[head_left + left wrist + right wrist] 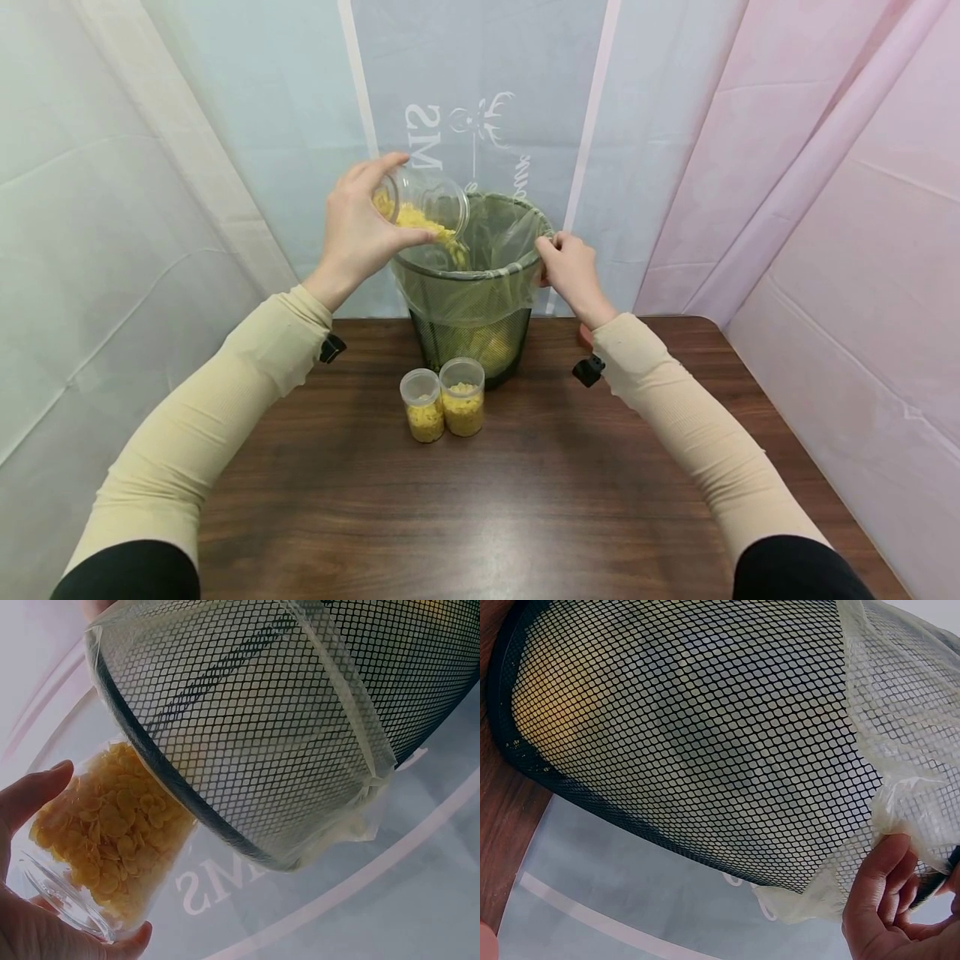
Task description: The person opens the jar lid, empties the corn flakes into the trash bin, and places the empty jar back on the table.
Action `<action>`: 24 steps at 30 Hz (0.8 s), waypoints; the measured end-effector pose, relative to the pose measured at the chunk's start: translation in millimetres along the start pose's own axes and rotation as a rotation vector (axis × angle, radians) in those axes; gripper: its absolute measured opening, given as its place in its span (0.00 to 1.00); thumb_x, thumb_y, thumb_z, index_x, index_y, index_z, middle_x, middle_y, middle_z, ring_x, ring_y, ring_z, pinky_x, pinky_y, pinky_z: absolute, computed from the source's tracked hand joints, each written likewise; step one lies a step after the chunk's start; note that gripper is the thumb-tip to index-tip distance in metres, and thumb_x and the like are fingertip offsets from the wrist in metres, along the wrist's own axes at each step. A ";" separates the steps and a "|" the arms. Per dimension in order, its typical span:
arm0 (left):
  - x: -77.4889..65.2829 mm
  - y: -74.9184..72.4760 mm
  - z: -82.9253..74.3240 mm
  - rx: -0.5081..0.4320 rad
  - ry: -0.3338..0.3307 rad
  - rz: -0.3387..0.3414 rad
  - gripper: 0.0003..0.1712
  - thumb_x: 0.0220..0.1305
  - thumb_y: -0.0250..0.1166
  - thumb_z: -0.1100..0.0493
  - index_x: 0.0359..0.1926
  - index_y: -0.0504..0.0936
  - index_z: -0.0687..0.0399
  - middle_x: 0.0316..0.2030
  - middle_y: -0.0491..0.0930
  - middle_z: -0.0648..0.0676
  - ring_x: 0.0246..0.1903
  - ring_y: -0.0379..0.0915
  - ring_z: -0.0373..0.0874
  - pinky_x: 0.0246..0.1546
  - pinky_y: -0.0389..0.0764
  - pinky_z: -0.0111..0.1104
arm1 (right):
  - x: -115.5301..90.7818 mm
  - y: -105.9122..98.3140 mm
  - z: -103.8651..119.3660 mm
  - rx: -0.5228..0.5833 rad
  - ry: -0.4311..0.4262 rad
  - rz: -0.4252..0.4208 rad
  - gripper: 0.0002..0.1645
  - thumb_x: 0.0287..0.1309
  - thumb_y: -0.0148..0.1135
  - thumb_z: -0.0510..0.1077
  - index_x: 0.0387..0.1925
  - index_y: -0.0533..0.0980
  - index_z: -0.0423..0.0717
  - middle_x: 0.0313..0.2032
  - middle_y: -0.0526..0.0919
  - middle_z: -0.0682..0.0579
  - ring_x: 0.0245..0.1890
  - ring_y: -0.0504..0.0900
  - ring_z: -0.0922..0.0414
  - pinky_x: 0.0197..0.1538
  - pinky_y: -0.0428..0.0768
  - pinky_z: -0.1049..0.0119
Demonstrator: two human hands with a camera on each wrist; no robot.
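Note:
My left hand (pixel 356 225) grips a clear jar (pixel 429 185) by its base end, thumb below and fingers over the top. The jar is tipped over the rim of a black mesh wastebasket (pixel 429 329), and yellow flakes (pixel 414 217) slide from its mouth into it. In the left wrist view the jar still holds many flakes (pixel 120 825). A thin, see-through bin liner (pixel 457 300) lines the basket and folds down outside its rim. My right hand (pixel 572 271) pinches the liner at the rim's right side. Yellowish contents (pixel 555 701) show through the mesh low in the basket.
Two clear lidded jars (pixel 422 410) (pixel 462 400) partly filled with yellow bits stand in front of the basket on the brown wooden table (pixel 480 517). A reddish object (pixel 585 335) lies partly hidden behind my right wrist. Pale curtains (pixel 660 150) enclose the back and sides.

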State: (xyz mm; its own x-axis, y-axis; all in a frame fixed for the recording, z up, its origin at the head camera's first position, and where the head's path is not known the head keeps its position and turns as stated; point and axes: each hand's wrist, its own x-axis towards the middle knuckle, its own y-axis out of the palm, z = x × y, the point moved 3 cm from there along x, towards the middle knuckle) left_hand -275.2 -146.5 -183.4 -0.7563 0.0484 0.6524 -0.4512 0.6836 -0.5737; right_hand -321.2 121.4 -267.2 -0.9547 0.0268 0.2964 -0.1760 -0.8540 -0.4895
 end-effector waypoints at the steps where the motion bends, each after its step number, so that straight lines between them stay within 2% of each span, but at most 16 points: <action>1: 0.1 0.1 0.0 0.002 0.003 0.002 0.53 0.29 0.83 0.50 0.62 0.72 0.42 0.60 0.73 0.46 0.61 0.64 0.42 0.64 0.58 0.36 | 0.0 0.1 0.1 0.001 -0.001 -0.001 0.16 0.59 0.44 0.50 0.20 0.66 0.46 0.15 0.75 0.52 0.18 0.79 0.55 0.32 0.84 0.61; 15: 0.3 0.8 -1.1 0.000 0.009 0.020 0.53 0.29 0.83 0.51 0.64 0.71 0.43 0.61 0.72 0.48 0.62 0.63 0.43 0.64 0.58 0.36 | 1.2 0.0 -1.7 -0.011 0.007 -0.006 0.16 0.59 0.44 0.50 0.20 0.66 0.47 0.14 0.75 0.54 0.17 0.80 0.56 0.28 0.82 0.66; 24: 0.7 0.3 -3.5 0.014 0.007 0.035 0.53 0.30 0.82 0.51 0.64 0.71 0.41 0.61 0.73 0.49 0.61 0.64 0.44 0.63 0.59 0.37 | 1.5 0.4 -1.6 -0.010 0.010 -0.006 0.16 0.59 0.44 0.50 0.20 0.65 0.47 0.14 0.74 0.54 0.18 0.79 0.56 0.29 0.82 0.65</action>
State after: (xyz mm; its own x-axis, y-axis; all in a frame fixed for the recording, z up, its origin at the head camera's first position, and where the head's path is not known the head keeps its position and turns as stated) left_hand -274.2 -143.7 -181.3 -0.7682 0.0773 0.6355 -0.4314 0.6709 -0.6031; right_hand -323.1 122.0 -268.2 -0.9560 0.0371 0.2911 -0.1840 -0.8484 -0.4963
